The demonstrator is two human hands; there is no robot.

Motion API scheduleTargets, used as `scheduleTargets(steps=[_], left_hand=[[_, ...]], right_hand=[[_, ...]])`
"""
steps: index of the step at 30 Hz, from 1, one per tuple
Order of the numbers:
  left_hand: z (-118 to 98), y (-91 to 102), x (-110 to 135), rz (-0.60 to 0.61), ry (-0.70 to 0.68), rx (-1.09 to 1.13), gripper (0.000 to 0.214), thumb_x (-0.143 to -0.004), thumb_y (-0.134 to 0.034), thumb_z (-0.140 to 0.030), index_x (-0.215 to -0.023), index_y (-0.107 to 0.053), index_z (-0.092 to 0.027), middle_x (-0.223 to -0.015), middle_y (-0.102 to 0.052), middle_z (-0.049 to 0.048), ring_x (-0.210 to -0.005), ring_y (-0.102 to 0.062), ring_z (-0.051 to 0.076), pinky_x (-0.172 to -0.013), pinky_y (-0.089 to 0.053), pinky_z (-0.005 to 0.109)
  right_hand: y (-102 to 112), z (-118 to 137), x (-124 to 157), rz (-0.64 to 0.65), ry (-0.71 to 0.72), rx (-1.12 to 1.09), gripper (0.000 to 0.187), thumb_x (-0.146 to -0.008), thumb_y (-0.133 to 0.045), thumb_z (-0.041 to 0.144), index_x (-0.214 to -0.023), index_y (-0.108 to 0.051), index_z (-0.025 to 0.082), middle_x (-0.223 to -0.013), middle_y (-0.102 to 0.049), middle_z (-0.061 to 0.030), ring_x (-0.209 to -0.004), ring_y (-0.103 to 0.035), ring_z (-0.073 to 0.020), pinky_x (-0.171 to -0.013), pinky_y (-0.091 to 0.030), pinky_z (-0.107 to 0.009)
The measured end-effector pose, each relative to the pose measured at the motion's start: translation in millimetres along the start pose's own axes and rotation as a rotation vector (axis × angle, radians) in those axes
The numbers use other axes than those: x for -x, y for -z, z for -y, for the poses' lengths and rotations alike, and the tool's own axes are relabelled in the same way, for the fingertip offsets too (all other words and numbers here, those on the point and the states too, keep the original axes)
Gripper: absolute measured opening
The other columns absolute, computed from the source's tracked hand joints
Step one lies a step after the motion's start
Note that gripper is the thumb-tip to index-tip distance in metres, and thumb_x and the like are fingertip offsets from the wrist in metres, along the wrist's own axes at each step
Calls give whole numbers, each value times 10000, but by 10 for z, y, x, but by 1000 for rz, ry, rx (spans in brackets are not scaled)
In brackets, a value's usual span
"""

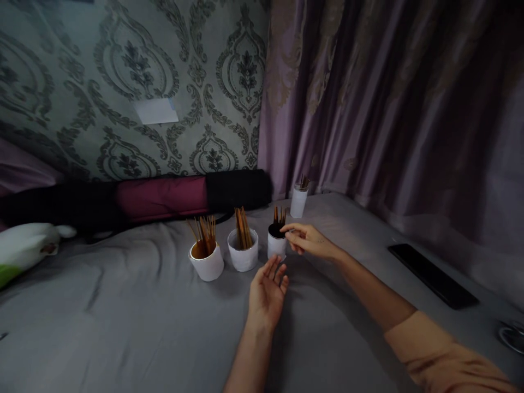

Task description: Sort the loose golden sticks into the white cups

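My left hand (269, 292) is palm up just in front of a white-wrapped cup (277, 248) with a dark inside, its fingers apart and nothing in them. Over that cup's right rim reaches my right hand (308, 239), index finger stretched out and the other fingers loosely bent. I see nothing between its fingers. Thin brown sticks (279, 215) stand in this cup. To its left are a wider white cup (244, 257) with a bundle of sticks (243, 226), and another white cup (208, 267) whose sticks (206, 229) lean apart.
Behind my right hand stands a taller white container (298, 202) with short sticks. A black flat slab (432, 274) lies on the grey sheet (135, 327) at right. A black and maroon roll (164, 197) lies along the wall; a white and green plush (28, 248) is far left.
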State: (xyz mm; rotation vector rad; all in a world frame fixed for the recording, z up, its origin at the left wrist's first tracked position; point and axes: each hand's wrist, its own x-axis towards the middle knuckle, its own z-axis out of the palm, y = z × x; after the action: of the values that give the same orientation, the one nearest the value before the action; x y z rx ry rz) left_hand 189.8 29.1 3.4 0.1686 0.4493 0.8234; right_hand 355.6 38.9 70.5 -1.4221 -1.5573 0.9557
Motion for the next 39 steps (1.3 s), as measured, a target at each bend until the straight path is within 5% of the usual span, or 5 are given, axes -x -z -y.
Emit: scheduleTargets(steps=[10, 23, 39], left_hand=[[-6, -5, 12, 3, -8, -7, 270, -748, -513, -214, -988, -613, -141, -1247, -474, 91, -917, -548, 154, -690, -464, 241], [-34, -60, 25, 7, -33, -19, 289, -751, -513, -193, -1028, -592, -166, -1237, -481, 75, -948, -550, 152, -717, -470, 246], [-83, -43, 15, 9, -63, 57, 294, -761, -512, -217, -1045, -575, -171, -1256, -462, 70, -978, -537, 166, -742, -470, 263]], right_hand=[[-69, -19, -55, 16, -7, -60, 278, -784, -495, 439, -803, -498, 162, -540, -528, 32, -404, -444, -56, -410, -360, -183], [-52, -48, -22, -50, -28, -97, 325, -753, -517, 472, -803, -489, 151, -581, -563, 13, -432, -490, -61, -406, -374, -178], [338, -73, -44, -337, -82, -78, 329, -711, -570, 472, -761, -496, 155, -576, -571, 3, -440, -500, -68, -398, -367, -180]])
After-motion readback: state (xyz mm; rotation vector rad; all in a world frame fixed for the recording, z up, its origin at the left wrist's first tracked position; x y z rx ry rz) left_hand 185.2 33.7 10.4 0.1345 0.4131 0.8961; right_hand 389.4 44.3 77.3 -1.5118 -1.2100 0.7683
